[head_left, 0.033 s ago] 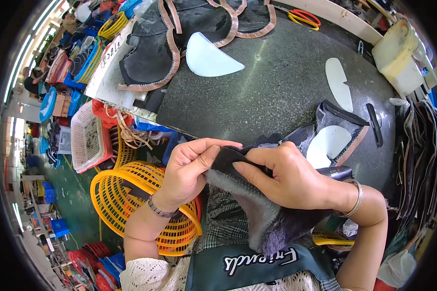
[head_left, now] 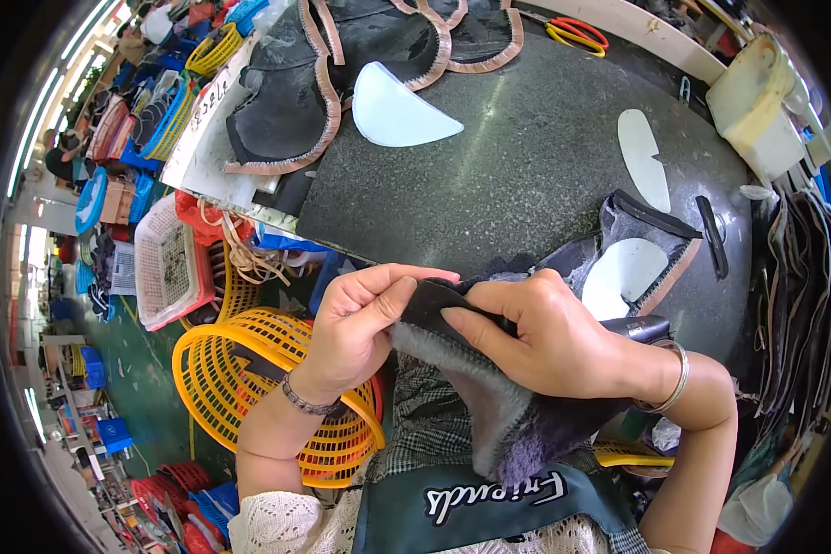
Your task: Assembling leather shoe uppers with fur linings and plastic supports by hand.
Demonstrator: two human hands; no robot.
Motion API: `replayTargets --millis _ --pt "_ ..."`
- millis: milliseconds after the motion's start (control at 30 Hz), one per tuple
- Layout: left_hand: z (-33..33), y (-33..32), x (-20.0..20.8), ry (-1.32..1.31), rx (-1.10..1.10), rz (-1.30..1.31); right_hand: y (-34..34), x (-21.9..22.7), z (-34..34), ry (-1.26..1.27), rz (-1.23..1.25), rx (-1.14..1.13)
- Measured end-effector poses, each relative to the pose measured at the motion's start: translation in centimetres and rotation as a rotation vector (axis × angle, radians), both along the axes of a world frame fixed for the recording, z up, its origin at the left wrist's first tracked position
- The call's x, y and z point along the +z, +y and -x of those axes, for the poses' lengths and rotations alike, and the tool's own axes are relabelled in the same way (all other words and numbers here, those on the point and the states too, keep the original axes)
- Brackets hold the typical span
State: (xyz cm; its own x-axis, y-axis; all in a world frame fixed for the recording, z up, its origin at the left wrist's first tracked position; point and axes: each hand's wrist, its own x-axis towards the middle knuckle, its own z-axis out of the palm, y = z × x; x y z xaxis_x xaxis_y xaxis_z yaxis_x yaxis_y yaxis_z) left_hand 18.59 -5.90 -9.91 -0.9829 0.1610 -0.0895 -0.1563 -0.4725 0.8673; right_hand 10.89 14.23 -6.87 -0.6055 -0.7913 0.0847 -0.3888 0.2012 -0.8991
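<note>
Over my lap I hold a black shoe upper (head_left: 485,383) with grey, fleecy lining, its soft side hanging down toward my apron. My left hand (head_left: 360,309) pinches its left end between thumb and fingers. Closed on the upper edge is my right hand (head_left: 559,337), thumb on the black face and fingers curled behind. Just beyond my right hand, a dark piece with a tan fringed edge (head_left: 651,226) lies on the dark work table (head_left: 526,157), a white template (head_left: 623,268) on it. Part of the upper is hidden behind my right hand.
Black pieces with tan trim (head_left: 286,120) lie at the table's far left, beside a pale curved template (head_left: 402,111). A notched white template (head_left: 644,157) and orange-handled scissors (head_left: 577,34) lie farther off. A yellow basket (head_left: 240,351) stands left of my lap; a white tub (head_left: 757,111) sits far right.
</note>
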Motion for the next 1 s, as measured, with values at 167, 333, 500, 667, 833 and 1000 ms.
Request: replayTargets --millis 167,333,500,667,833,1000 --pt "-0.4 0.8 0.5 0.011 0.053 0.07 0.0 -0.3 0.0 -0.001 0.004 -0.011" --pt "-0.2 1.6 0.8 -0.021 0.17 0.239 0.4 -0.6 -0.1 -0.01 0.008 -0.042" --pt "0.0 0.3 0.0 -0.078 0.147 0.144 2.9 0.4 0.4 0.045 -0.125 -0.062" --pt "0.5 -0.4 0.7 -0.1 0.039 0.175 3.1 -0.2 0.7 0.014 -0.11 -0.052" --pt "2.9 0.2 4.8 0.106 -0.276 0.913 2.4 -0.5 0.4 0.08 -0.121 -0.072" --pt "4.7 -0.5 4.4 -0.063 -0.542 0.941 3.8 1.8 -0.2 0.14 -0.299 0.007"
